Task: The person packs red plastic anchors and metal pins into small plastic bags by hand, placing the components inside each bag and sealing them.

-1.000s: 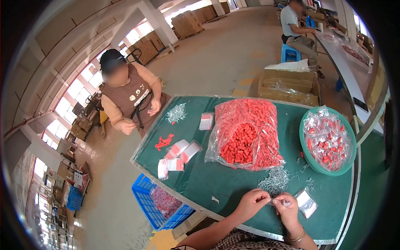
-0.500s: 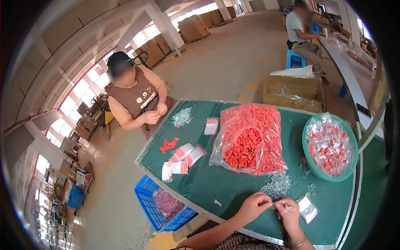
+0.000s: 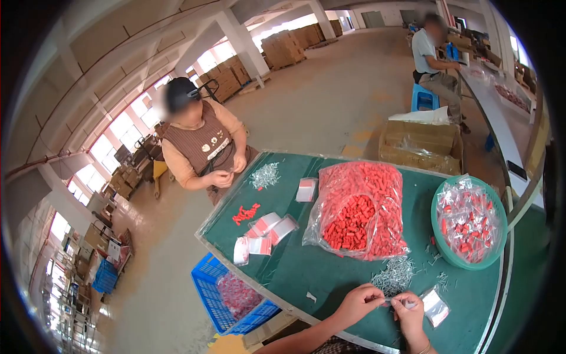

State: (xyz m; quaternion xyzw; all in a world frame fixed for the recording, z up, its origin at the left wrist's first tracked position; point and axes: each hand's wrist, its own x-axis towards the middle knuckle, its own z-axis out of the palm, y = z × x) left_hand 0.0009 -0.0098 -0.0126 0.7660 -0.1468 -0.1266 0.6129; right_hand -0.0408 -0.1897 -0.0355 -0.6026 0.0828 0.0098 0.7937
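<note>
Close together at the table's near side, my left hand point(image 3: 361, 304) and my right hand point(image 3: 408, 312) pinch the edge of a small clear plastic bag point(image 3: 388, 300), mostly hidden by my fingers. Just beyond my fingertips lies a heap of small silver screws point(image 3: 394, 276). To the right of my right hand rests a stack of clear bags with white and red print point(image 3: 435, 308). Farther back is a large open clear sack of red plastic plugs point(image 3: 359, 212).
A green basket point(image 3: 470, 223) of filled bags stands at the right. More bags point(image 3: 265, 227), red plugs point(image 3: 245, 214) and screws point(image 3: 265, 175) lie at the left, near a standing co-worker point(image 3: 203, 135). A blue crate point(image 3: 206, 289) sits below the edge.
My view has tilted slightly, so the table appears lower and to the right. My hands keep their pinch close together. The standing co-worker's hands have moved a little apart.
</note>
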